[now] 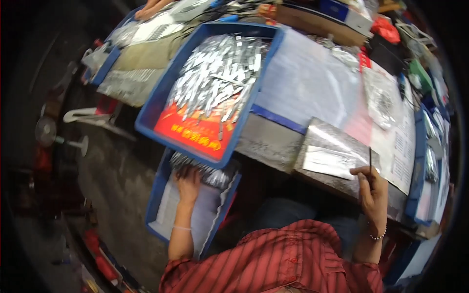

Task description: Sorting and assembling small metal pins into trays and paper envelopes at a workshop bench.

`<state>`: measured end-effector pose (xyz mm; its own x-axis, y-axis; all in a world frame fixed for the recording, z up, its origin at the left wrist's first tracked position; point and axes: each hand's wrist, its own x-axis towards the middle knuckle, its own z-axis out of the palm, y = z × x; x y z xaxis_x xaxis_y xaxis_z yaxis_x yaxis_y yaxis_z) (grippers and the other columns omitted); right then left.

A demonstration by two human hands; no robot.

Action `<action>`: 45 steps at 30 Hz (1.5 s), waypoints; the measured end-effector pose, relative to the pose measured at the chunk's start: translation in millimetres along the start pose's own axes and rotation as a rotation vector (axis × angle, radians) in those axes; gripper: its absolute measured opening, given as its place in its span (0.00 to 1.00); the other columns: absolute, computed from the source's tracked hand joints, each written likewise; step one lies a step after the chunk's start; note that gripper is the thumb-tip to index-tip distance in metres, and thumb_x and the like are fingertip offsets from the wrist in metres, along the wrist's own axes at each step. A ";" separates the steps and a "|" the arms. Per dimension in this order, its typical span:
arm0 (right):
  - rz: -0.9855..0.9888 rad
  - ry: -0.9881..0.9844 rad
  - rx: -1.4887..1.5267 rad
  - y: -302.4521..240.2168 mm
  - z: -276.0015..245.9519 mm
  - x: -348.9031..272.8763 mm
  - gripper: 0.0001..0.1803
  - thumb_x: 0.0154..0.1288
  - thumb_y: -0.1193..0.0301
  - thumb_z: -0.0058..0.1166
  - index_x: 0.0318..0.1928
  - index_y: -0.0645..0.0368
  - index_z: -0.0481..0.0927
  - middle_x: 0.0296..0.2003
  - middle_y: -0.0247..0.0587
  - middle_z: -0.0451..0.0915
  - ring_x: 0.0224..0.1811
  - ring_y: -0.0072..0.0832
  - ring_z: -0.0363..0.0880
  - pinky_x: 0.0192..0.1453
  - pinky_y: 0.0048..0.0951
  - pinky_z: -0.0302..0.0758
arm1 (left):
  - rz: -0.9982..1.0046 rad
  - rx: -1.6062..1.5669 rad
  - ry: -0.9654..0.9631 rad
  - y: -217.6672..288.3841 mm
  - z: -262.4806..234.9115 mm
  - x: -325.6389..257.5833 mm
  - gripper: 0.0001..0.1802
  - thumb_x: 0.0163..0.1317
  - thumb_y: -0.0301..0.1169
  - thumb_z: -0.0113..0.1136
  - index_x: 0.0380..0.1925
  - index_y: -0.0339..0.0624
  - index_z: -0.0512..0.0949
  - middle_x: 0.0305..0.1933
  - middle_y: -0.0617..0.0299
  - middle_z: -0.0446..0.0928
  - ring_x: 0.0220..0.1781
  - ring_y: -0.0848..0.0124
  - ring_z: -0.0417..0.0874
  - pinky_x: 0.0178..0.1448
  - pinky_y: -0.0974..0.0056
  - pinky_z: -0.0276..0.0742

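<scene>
In the head view, the left hand (188, 181) dips into the lower blue bin (157, 195), fingers a little spread over dark metal strips (215, 178); I can't tell whether they grip any. Wristward there's open room over the pale lining (209, 207); the upper blue tray (178, 148) overhangs the bin just beyond those fingertips. The right hand (371, 188) pinches a thin dark rod (370, 157), a silver plate (325, 160) just left of its fingertips, on a metal block (337, 138) by the table (268, 144) edge.

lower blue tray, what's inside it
Dark, shiny pieces at the far end, the left hand at them; pale surface nearer. The upper blue tray hides the far edge; the pieces hide whatever's beneath.
</scene>
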<state>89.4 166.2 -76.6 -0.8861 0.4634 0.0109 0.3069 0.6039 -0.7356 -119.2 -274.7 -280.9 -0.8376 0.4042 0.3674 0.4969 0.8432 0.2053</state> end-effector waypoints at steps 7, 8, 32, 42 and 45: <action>-0.008 -0.034 -0.017 6.3 -11.9 20.6 0.08 0.65 0.74 0.53 0.43 0.63 0.79 0.31 0.53 0.82 0.36 0.47 0.83 0.39 0.38 0.77 | 0.114 0.130 -0.058 8.7 -21.8 -5.7 0.03 0.57 0.28 0.60 0.31 0.44 0.79 0.35 0.52 0.79 0.43 0.53 0.79 0.52 0.50 0.66; -0.024 -0.043 0.001 7.7 -8.8 23.6 0.08 0.65 0.75 0.53 0.43 0.63 0.79 0.32 0.54 0.82 0.36 0.47 0.83 0.40 0.37 0.77 | 0.101 0.153 -0.050 10.7 -27.9 -7.7 0.02 0.57 0.28 0.60 0.30 0.44 0.79 0.34 0.52 0.79 0.42 0.53 0.79 0.52 0.50 0.66; -0.152 -0.076 0.085 -20.2 15.6 8.1 0.05 0.64 0.79 0.53 0.37 0.63 0.82 0.21 0.39 0.77 0.21 0.23 0.70 0.27 0.26 0.63 | 0.028 -0.437 0.014 83.6 -173.8 159.7 0.18 0.58 0.29 0.65 0.47 0.32 0.76 0.47 0.47 0.78 0.50 0.51 0.80 0.54 0.61 0.75; -0.099 -0.154 0.129 -17.5 21.3 -7.0 0.06 0.63 0.80 0.51 0.36 0.65 0.82 0.27 0.39 0.84 0.23 0.18 0.74 0.28 0.22 0.68 | -0.192 0.093 -0.602 44.5 -59.4 246.9 0.76 0.35 0.69 0.73 0.73 0.33 0.42 0.74 0.25 0.43 0.74 0.26 0.42 0.69 0.25 0.44; -0.067 -0.144 0.148 -16.2 23.5 -3.9 0.06 0.62 0.79 0.52 0.35 0.65 0.82 0.26 0.40 0.83 0.23 0.20 0.75 0.28 0.23 0.68 | -0.248 0.096 -0.578 35.6 -54.3 257.4 0.77 0.35 0.71 0.71 0.73 0.34 0.40 0.73 0.24 0.42 0.74 0.27 0.45 0.69 0.27 0.47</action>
<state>79.7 139.4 -80.7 -0.9464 0.3219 -0.0262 0.2009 0.5234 -0.8281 -304.8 -159.9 -129.8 -0.9256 0.2963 -0.2354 0.2722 0.9535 0.1297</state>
